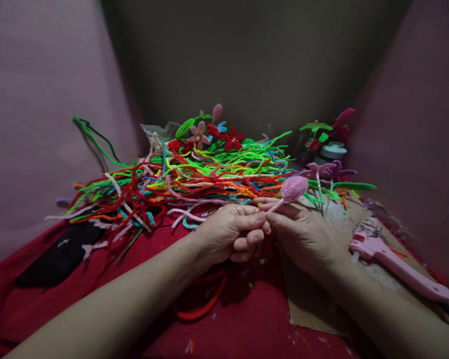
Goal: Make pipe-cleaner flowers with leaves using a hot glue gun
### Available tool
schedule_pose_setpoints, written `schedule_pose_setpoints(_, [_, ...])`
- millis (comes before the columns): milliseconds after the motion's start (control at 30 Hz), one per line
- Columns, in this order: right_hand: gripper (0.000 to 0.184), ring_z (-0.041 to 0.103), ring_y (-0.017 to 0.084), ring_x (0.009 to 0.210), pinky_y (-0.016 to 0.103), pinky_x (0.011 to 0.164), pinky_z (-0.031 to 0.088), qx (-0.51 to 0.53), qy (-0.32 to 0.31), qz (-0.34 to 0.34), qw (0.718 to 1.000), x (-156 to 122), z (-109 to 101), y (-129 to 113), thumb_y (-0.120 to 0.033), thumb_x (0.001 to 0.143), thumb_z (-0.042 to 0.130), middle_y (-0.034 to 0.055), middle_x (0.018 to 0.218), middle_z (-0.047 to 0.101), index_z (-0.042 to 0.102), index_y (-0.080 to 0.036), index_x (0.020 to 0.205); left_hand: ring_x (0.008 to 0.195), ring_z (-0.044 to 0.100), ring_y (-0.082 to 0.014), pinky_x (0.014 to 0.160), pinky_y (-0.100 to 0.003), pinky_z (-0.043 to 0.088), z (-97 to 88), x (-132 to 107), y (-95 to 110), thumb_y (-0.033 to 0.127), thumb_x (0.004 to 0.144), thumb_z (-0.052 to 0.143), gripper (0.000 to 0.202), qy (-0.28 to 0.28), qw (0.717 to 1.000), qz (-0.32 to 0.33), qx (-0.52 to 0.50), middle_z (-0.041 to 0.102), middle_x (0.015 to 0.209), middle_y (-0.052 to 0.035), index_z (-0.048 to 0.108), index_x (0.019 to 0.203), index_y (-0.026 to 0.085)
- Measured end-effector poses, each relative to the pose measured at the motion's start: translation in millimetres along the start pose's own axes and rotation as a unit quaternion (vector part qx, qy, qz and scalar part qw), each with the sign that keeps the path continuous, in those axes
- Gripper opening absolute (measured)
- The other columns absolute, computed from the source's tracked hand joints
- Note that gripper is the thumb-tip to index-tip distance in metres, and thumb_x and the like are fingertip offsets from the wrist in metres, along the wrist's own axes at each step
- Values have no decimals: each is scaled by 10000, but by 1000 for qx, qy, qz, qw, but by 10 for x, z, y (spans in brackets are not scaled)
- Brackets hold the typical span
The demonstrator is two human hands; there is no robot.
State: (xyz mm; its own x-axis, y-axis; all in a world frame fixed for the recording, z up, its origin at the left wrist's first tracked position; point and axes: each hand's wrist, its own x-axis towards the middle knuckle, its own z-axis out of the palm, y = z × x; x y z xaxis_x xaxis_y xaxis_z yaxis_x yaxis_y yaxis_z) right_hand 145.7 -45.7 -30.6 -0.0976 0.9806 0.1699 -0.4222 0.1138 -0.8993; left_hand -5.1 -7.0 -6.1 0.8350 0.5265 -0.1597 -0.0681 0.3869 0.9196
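Note:
Between my two hands is a pink pipe cleaner flower bud (294,189) with a thin pink stem, tilted up to the right. My left hand (243,232) pinches the lower end of the stem between thumb and forefinger, the other fingers curled. My right hand (299,232) grips the same stem just beside it, thumb in front and fingers behind. The fingertips of both hands meet at the stem's end, so that end is mostly hidden. Just beyond the hands lies a big heap of coloured pipe cleaners (209,172).
A pink glue gun (396,264) rests on a cardboard sheet (314,304) at right. Finished flowers (232,138) lie atop the heap; purple ones (322,170) stand at right near a pale-lidded bottle (333,151). A black flat object (60,257) lies left on the red cloth (247,319).

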Motion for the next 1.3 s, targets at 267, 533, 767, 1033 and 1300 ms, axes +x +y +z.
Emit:
schedule_pose_setpoints(267, [179,602,162,769,297,727,465,-72,77,-4,994,-19,-21,1,-179,747,647,28,881,694,719,-220,906,618,523,-123,544,-226,361,20,2,-151,234,876,431,171,215,711,252,620,582,688,-24,552,794,144])
schedule_pose_setpoints(533, [156,614,204,834,351,816,446,-240,56,-37,969,-43,4,-58,-276,776,635,12,898,717,734,-256,896,560,487,-105,537,-217,345,-43,-4,-181,145,858,401,198,222,690,297,622,583,648,-8,593,811,150])
schedule_pose_setpoints(767, [171,617,195,798,324,759,465,-238,21,-33,970,-75,127,-239,-308,811,578,-2,857,712,735,-273,870,413,384,-39,411,-150,296,130,-17,34,214,843,484,191,198,917,160,308,469,495,56,592,706,136])
schedule_pose_setpoints(1033, [184,590,180,731,306,678,452,-230,27,-22,973,-50,96,-224,-241,820,564,6,855,701,731,-267,894,313,328,-13,318,-127,214,91,-22,31,269,813,543,187,134,985,56,96,469,454,63,550,689,129])
schedule_pose_setpoints(1300, [231,592,183,936,345,901,409,-131,6,-18,991,-39,43,-117,-217,814,580,8,979,690,700,-269,1005,293,216,-4,277,-123,187,-14,-13,-12,246,827,544,141,13,998,23,-64,447,483,72,551,742,134])
